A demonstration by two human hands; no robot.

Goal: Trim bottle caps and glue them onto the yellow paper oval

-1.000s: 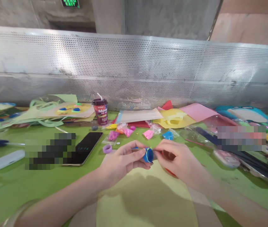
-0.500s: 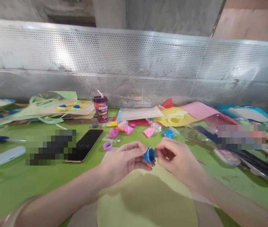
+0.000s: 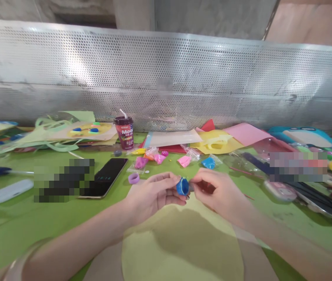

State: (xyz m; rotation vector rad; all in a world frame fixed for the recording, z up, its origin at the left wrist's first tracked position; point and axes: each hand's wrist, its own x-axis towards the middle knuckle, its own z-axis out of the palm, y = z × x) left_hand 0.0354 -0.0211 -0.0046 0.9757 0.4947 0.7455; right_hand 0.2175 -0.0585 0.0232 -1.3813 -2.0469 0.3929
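– What could go wrong here?
– The left hand (image 3: 155, 192) grasps the blue hollow piece (image 3: 180, 188) over the pale yellow paper (image 3: 180, 246); if we squeeze, it may dent, and a loose grip may drop it.
– And the right hand (image 3: 217, 188)?
– Its fingers curl just beside the piece, so a nudge may knock it free. We cannot tell whether they pinch anything.
– What else is hidden?
– The piece's far end, so cup or ring is unclear; pixelation masks 2 patches over the green table (image 3: 13, 230).
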